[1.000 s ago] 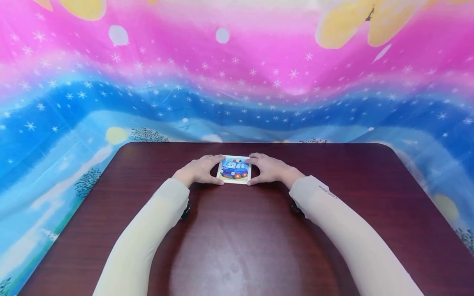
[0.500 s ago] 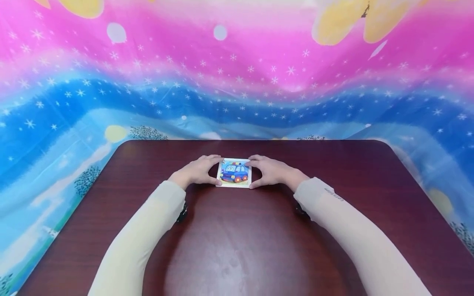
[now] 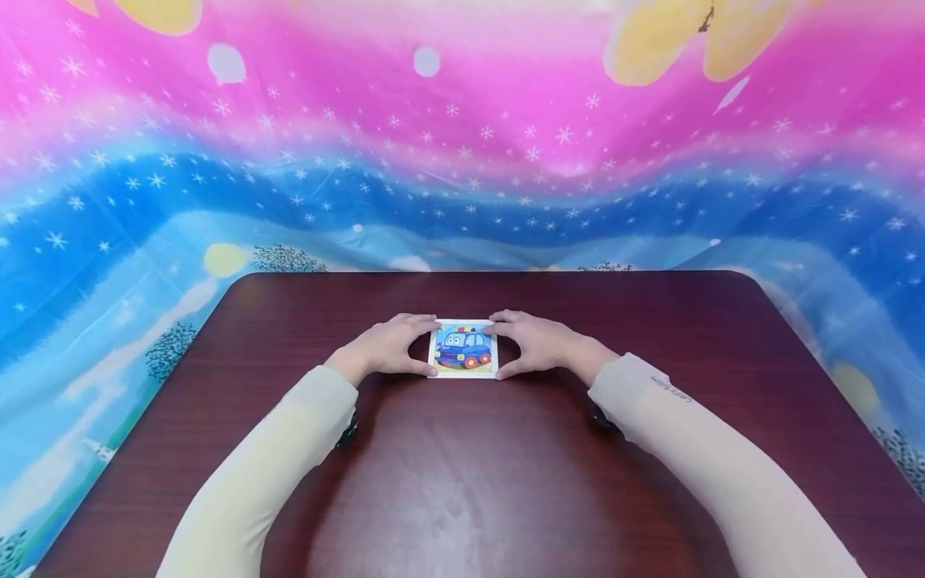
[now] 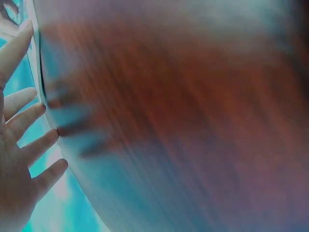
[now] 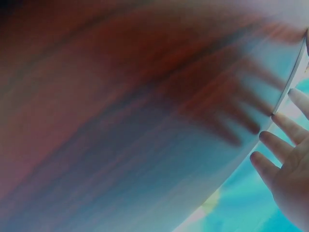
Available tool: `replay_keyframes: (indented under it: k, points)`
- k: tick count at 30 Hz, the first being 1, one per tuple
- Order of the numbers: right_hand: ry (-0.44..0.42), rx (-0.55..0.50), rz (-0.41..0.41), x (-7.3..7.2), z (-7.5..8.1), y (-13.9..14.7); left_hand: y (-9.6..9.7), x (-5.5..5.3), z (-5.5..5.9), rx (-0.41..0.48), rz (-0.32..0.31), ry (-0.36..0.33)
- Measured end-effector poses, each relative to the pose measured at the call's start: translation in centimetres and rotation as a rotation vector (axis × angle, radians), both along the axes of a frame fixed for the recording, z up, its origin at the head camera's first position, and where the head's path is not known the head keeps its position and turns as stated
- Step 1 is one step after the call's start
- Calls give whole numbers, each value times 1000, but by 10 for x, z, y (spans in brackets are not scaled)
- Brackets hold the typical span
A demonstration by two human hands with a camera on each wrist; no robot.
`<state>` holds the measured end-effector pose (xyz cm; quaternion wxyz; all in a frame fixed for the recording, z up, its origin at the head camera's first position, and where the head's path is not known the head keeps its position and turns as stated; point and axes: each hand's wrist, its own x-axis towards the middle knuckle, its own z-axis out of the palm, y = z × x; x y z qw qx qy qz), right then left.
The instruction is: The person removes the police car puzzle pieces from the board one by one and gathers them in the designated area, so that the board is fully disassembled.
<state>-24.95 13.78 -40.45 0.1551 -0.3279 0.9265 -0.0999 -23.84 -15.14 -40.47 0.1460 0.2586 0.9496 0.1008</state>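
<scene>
A small square picture board with a white border and a cartoon blue car on its face lies near the middle of the table in the head view. My left hand holds its left side, thumb at the near corner and forefinger at the far corner. My right hand holds the right side in the same way. In the left wrist view the left hand's other fingers are spread close to the tabletop. The right wrist view shows similarly spread fingers at the right frame edge.
The dark red-brown table is glossy and has rounded far corners. Behind it hangs a pink and blue curtain printed with snowflakes and butterflies. Pale sleeves cover both forearms.
Both hands and the picture board have moved together a little toward the person and slightly right. The hold at the corners stays much the same. The head view has shifted slightly.
</scene>
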Motion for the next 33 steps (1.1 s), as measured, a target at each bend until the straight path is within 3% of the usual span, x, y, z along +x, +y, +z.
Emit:
replay_keyframes:
  k: [10,23,33]
  points:
    - [48,44,11,20,-1,16,8,14,-1,-22,-78,39]
    - [42,33,-16,41,5,21,15,27,0,-55,-110,134]
    - [31,6,-23,51,1,27,21,35,-2,-71,-120,148]
